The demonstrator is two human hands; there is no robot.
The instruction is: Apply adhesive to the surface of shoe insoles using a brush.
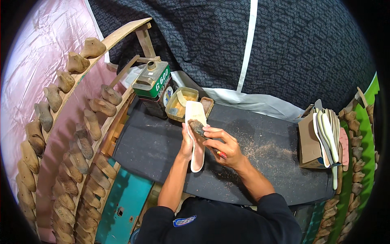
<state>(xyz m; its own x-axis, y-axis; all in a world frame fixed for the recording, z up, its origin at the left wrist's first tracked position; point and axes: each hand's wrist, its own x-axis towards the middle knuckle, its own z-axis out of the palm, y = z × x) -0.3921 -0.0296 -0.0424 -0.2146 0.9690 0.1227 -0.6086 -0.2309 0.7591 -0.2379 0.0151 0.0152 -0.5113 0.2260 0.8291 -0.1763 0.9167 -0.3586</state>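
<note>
A shoe insole, cream at its upper end and pinkish lower down, stands lengthwise over the middle of the dark table. Wrapped round its left edge, my left hand is closed on it. My right hand grips a brush with a dark, brown-crusted head that lies over the insole's middle; a red and yellow bit of the handle shows below the fingers. Just beyond the insole's top sits a grimy, squarish container with yellowish residue and a pale strip inside. Next to it is a smaller brownish container.
A green and black metal can stands at the table's back left. At the right edge, a cardboard box holds several upright insoles. Wood shavings litter the tabletop. Racks of wooden shoe lasts flank both sides.
</note>
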